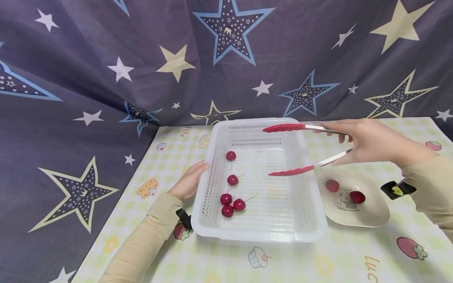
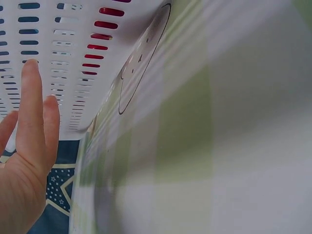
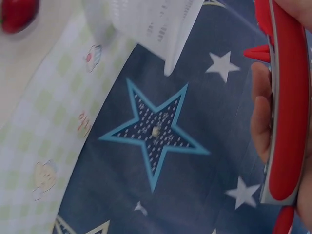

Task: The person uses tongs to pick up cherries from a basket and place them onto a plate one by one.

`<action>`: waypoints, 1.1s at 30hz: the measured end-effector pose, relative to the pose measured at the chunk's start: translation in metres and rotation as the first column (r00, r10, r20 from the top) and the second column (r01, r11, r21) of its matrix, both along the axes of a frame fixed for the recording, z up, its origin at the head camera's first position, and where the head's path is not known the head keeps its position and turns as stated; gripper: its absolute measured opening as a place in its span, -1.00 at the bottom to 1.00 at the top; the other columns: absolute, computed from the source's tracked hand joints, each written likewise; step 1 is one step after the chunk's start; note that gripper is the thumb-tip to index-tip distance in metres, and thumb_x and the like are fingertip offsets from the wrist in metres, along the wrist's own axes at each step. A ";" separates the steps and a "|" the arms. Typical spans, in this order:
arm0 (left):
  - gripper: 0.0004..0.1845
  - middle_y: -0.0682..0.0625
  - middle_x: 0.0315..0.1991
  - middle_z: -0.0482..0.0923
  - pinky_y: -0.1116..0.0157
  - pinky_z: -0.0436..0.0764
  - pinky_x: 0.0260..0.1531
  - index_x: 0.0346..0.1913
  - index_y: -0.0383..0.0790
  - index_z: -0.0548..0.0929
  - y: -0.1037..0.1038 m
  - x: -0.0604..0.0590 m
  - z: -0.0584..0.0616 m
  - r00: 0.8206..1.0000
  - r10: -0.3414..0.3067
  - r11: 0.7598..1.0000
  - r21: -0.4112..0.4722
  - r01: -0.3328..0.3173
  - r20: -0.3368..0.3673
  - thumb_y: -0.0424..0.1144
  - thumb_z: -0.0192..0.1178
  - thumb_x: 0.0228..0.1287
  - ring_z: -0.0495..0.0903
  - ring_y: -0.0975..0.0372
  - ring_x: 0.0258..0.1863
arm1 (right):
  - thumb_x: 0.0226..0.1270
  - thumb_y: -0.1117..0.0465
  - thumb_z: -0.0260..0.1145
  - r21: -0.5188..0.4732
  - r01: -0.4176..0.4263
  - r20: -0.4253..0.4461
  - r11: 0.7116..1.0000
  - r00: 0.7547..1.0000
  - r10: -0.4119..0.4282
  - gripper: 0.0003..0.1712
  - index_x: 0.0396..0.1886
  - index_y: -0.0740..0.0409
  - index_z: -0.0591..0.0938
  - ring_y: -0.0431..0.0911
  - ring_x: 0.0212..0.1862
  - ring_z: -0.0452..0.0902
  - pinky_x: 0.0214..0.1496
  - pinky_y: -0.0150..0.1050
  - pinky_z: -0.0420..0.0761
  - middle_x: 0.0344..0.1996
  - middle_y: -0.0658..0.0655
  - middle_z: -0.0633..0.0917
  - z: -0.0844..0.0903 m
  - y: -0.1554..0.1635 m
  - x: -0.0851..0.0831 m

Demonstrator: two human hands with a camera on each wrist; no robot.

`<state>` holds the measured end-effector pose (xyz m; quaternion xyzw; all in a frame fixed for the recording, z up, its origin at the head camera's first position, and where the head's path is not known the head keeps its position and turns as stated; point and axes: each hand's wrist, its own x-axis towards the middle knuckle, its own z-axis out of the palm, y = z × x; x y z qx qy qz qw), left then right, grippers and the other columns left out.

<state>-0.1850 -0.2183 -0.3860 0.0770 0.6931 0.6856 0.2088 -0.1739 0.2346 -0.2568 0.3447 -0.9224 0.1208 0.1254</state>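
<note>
My right hand [image 1: 371, 141] grips metal tongs [image 1: 291, 171] with red tips. The tips are spread apart over the right part of a white slotted basket [image 1: 260, 236], with nothing between them. In the right wrist view, fingers curl behind the red-covered tong handle [image 3: 290, 107]. My left hand [image 1: 190, 182] touches the basket's left side; the left wrist view shows its fingers [image 2: 31, 107] fairly straight along the slotted wall. Several red cherries [image 1: 232, 180] lie in the basket's left half, some with stems. Two more cherries [image 1: 357, 197] sit on a cream plate [image 1: 375, 216] to the right.
A green-and-white checked tablecloth [image 1: 162, 236] with printed cakes and strawberries covers the table. Behind it and to the left hangs a dark curtain [image 1: 141, 47] with stars. The plate stands close against the basket's right side, below my right forearm.
</note>
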 end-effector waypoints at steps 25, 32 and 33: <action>-0.39 -0.29 0.24 0.39 0.24 0.61 0.05 0.42 -0.31 0.14 0.001 -0.001 -0.001 1.000 0.010 0.998 0.058 -0.010 0.008 -0.01 -0.12 0.48 0.61 0.28 -0.04 | -0.28 0.00 0.60 0.223 -0.096 0.143 0.970 0.988 0.065 -0.15 0.13 0.15 0.58 -0.16 -0.50 0.49 -0.45 -0.19 0.55 -0.30 0.09 0.71 0.030 -0.091 -0.037; -0.36 -0.28 0.23 0.41 0.26 0.63 0.02 0.42 -0.33 0.12 0.001 -0.002 -0.002 1.000 0.013 0.999 0.050 -0.013 0.000 0.01 -0.10 0.47 0.62 0.30 -0.06 | -0.26 -0.02 0.61 0.270 -0.106 0.168 0.957 0.984 0.062 -0.17 0.11 0.15 0.59 -0.06 -0.35 0.60 -0.27 -0.10 0.66 -0.28 0.09 0.73 0.019 -0.107 -0.045; -0.36 -0.28 0.23 0.40 0.26 0.63 0.02 0.42 -0.33 0.12 0.001 -0.002 -0.002 1.000 0.014 0.999 0.046 -0.014 -0.002 0.01 -0.10 0.47 0.62 0.30 -0.06 | -0.26 -0.03 0.61 0.278 -0.107 0.170 0.955 0.984 0.061 -0.17 0.11 0.15 0.59 -0.04 -0.31 0.62 -0.22 -0.08 0.67 -0.25 0.10 0.74 0.016 -0.109 -0.046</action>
